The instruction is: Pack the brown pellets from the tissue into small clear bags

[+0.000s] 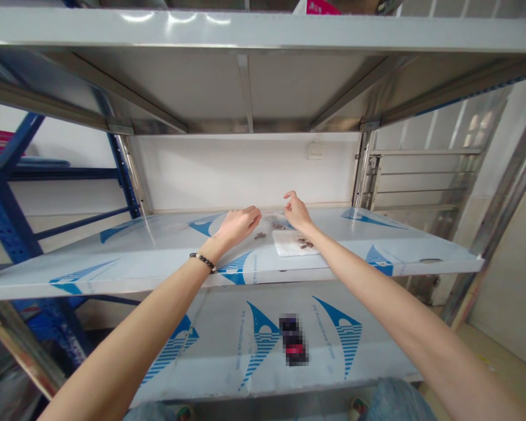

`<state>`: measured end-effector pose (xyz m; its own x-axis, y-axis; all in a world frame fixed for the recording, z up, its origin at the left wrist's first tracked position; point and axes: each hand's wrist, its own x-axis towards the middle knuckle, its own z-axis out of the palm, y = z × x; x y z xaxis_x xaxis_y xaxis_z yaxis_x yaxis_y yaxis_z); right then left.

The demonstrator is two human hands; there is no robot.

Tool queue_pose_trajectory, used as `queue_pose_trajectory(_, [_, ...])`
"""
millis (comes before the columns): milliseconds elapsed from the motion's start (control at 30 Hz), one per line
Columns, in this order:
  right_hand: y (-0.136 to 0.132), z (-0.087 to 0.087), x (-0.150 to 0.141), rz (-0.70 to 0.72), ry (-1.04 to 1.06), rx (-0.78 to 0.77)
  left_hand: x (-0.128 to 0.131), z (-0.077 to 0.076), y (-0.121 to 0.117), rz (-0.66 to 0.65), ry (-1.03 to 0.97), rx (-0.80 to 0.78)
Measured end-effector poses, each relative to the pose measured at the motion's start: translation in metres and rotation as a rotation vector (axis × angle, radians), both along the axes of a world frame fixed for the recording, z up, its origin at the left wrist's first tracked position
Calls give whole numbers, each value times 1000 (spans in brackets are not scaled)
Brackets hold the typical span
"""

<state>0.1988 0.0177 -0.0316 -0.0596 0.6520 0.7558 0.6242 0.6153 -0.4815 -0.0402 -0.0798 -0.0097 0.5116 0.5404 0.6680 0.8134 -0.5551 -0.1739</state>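
My left hand [242, 225], a beaded bracelet [203, 262] on its wrist, is closed above the middle shelf [158, 251]. Whatever its fingers may hold is hidden. Just beside it on the film lies a little group of small brown pieces [260, 236]. To the right, my right hand [297, 213] is raised with bent fingers apart and nothing visible in them. Below its wrist is a white sheet [284, 245] bearing several small brown pieces [305, 243]. Between the hands, farther back, more small dark pieces [277, 224] lie in what looks like clear plastic.
An upper metal shelf [245, 29] spans overhead, with steel posts [131, 169] at the back. The lower shelf [219, 351] carries a pixelated dark object [293, 340]. Blue racking [9, 193] stands left, a metal gate [421, 175] right.
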Motion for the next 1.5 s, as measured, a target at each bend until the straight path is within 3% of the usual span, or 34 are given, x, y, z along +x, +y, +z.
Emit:
queue_pose_trajectory(200, [-1, 1, 1, -63, -208, -271, -2, 5, 16, 11, -59, 2])
queue_pose_trajectory(367, [-2, 3, 3, -44, -248, -321, 5, 4, 23, 23, -95, -1])
queue_pose_trajectory(433, [-4, 7, 4, 49, -180, -315, 4, 1, 20, -4, -82, -4])
queue_pose_trajectory(600, [-17, 17, -6, 528, 70, -313, -6, -4, 22, -71, -249, -9])
queue_pose_trajectory(700, [-26, 19, -14, 671, 124, -259, -8, -4, 30, -134, -400, -62])
queue_pose_trajectory(833, [-30, 20, -15, 691, 186, -203, -5, -4, 37, -282, -550, -140])
queue_pose_trajectory(1033, [-38, 23, -15, 748, 226, -255, 0, -1, 31, -278, -622, -119])
queue_pose_trajectory(1267, [-41, 24, -16, 739, 256, -278, -2, 3, 33, -431, -766, -341])
queue_pose_trajectory(1500, [-46, 29, -13, 751, 283, -317, -6, -2, 37, -469, -833, -388])
